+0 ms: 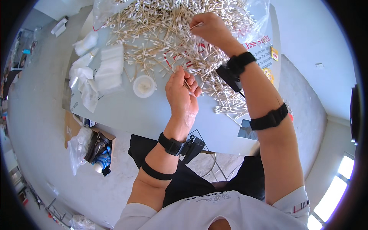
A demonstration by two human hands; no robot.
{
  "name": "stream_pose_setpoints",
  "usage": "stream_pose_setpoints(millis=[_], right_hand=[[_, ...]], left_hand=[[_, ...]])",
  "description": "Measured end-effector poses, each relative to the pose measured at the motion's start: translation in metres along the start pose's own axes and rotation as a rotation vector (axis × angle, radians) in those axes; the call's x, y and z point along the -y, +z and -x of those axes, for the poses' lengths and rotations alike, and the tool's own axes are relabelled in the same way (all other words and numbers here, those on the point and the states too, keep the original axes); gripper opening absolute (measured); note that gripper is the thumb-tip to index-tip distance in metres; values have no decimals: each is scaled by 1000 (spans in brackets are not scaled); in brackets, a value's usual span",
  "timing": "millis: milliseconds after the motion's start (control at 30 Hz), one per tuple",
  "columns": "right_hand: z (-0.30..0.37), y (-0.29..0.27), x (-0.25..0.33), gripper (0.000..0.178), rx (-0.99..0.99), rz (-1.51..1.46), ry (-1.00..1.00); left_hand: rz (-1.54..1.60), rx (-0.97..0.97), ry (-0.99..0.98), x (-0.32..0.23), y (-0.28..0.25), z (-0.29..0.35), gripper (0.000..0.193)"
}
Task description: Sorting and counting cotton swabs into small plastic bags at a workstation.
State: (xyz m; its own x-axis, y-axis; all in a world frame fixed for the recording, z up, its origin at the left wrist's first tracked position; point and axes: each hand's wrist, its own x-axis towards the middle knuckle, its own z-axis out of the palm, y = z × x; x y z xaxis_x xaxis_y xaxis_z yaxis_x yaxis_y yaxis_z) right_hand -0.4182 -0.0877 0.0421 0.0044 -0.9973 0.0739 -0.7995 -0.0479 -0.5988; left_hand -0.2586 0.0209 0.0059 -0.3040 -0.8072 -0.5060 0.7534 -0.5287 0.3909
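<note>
A large heap of cotton swabs [153, 23] with wooden sticks and white tips spreads over the far part of the table. My left hand [180, 92] is closed round a few cotton swabs [186, 85], palm turned up, just nearer than the heap's edge. Farther off and to the right, my right hand [214, 31] pinches a cotton swab [197, 25] over the pile. A small round white tub [144, 86] stands left of my left hand. Beyond it to the left lie flat clear plastic bags [109, 69] in a stack.
Crumpled clear plastic [89, 90] lies at the table's left edge. A dark flat card or screen [247, 130] rests near the front right edge. Below the table on the left, a cardboard box [109, 143] holds assorted items. The grey table [126, 115] ends just before my lap.
</note>
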Motion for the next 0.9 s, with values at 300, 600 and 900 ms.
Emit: stream_pose_setpoints(millis=[300,600,900], right_hand=[[73,-46,-13,14,93,-359,209],[106,-48,-20,14,-56,-196,159],[106,-28,11,20,25,84,-85]], left_hand=[[15,-21,31,1,4,3,29],[-27,2,30,2,3,4,27],[-15,1,29,1,1,3,28]])
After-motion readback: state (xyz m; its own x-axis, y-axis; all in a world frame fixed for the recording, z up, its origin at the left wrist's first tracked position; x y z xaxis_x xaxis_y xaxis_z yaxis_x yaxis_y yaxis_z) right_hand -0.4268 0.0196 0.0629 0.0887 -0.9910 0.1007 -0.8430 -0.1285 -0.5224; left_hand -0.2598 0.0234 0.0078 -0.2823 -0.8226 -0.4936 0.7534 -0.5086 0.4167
